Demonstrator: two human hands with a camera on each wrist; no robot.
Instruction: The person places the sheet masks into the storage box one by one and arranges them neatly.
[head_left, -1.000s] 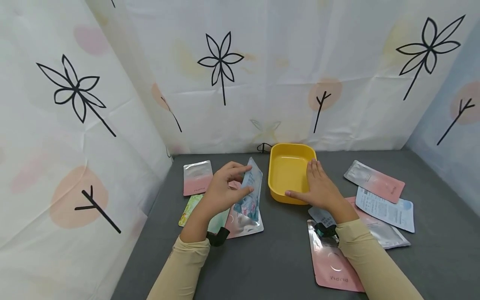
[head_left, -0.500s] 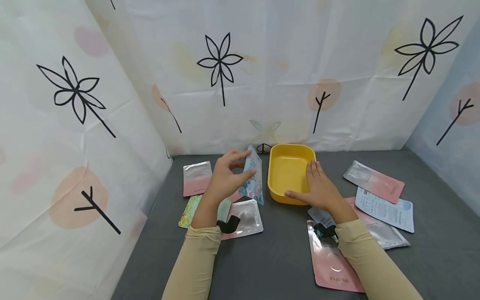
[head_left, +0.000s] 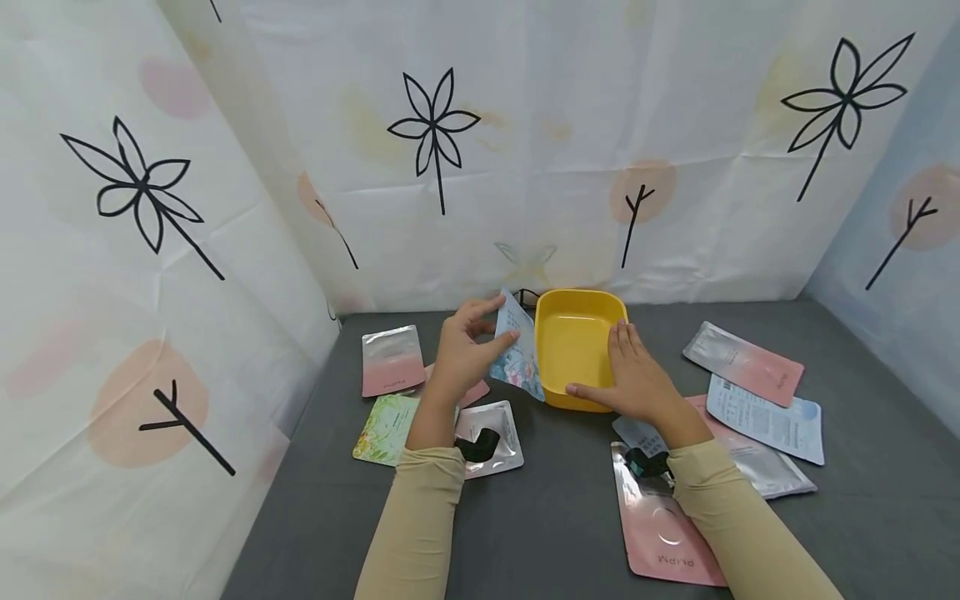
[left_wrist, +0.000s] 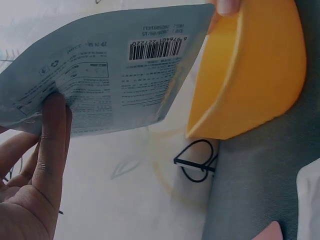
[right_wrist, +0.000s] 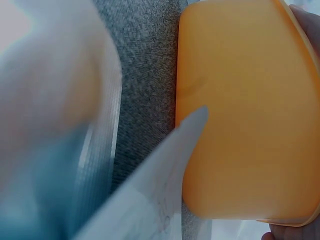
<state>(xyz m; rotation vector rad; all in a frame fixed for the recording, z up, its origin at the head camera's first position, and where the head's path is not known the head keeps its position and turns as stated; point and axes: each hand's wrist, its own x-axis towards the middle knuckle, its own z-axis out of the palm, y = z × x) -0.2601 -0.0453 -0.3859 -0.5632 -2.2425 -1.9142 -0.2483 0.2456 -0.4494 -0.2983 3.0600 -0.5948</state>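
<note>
Two hands work centre frame: your left hand (head_left: 459,357) pinches the pale-blue printed foil sachet (head_left: 517,354) at the yellow plastic tub's (head_left: 577,343) left rim; tilt it inward while your flat right hand (head_left: 633,379) steadies the tub.

Open grey tabletop (head_left: 555,508) lies between the two sleeves; the yellow tray (head_left: 577,343) is empty inside, its left rim blocked by the blue sachet (head_left: 517,354), apparently just touching it, its right rim by the right hand (head_left: 637,383); flat packets (head_left: 750,400) crowd both sides
</note>
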